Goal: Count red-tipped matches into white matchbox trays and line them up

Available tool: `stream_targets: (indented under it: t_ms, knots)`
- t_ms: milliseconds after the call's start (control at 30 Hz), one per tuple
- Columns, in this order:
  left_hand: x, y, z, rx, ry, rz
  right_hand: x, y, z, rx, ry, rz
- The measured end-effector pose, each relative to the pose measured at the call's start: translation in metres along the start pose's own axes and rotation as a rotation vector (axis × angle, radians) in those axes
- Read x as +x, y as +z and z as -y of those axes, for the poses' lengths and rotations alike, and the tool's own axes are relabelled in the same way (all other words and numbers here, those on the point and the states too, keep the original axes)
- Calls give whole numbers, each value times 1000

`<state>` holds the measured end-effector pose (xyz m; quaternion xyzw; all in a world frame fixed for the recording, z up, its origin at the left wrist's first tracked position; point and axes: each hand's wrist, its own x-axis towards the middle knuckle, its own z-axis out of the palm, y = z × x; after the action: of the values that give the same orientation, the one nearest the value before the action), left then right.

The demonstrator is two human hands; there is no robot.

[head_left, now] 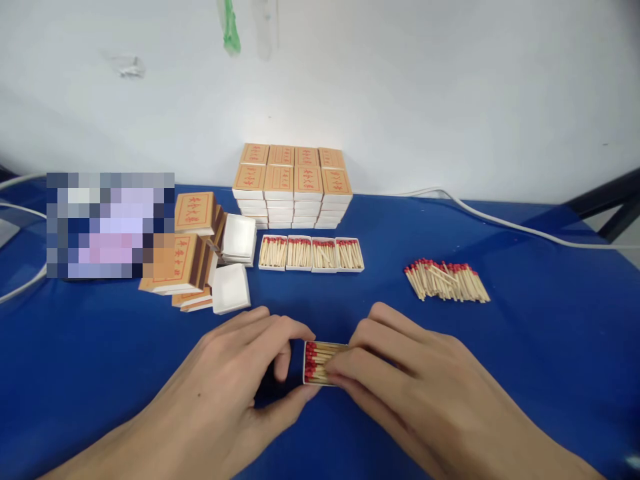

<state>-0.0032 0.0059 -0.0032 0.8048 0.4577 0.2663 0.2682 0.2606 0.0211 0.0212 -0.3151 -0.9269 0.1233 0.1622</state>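
Blue table (pixel 550 300) fronted white wall (pixel 450 100). Tray (pixel 305 363) lay front centre, matches (pixel 316 360) inside, heads left. Left hand (pixel 235 373) clamped tray sides; right hand (pixel 415 367) bunched over matches, grip unclear. Step likely needed light pressure, heads aligned.

White wall (pixel 425 87) right across the back, and it's a plain one, broken by a strip of green (pixel 230 30) up near the top edge, a pale smear (pixel 263 30) just beside it and a scuffed patch (pixel 131 67) off to the left. Below it, wide and deep blue, spreads the bench (pixel 525 300), its back edge meeting the wall's foot. Over on the right, a white cable (pixel 490 217) arches and runs out past the bench's edge, near a dark bar (pixel 600 197) slanting upward! More white cables (pixel 25 208) curve in at far left. Soft, even light all over.
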Motion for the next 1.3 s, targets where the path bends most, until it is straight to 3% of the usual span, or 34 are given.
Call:
stream_targets:
  t_ms: [133,300,567,900,1133,1300]
  knots:
    - [-1,-1,-1,8,-6,10,5,-4,2,13,0,-49]
    - [-1,-4,-2,16,0,16,6,-10,4,51,128,-154]
    - [-7,0,3,2,-19,-68,-1,1,2,79,218,-5]
    - [-7,-7,-9,49,-6,-149,5,3,1,-57,269,-274]
    - [-7,-4,-6,39,-28,-145,2,8,-4,-116,282,-136]
    - [-7,-2,-4,42,-31,-133,-4,4,-7,111,294,45]
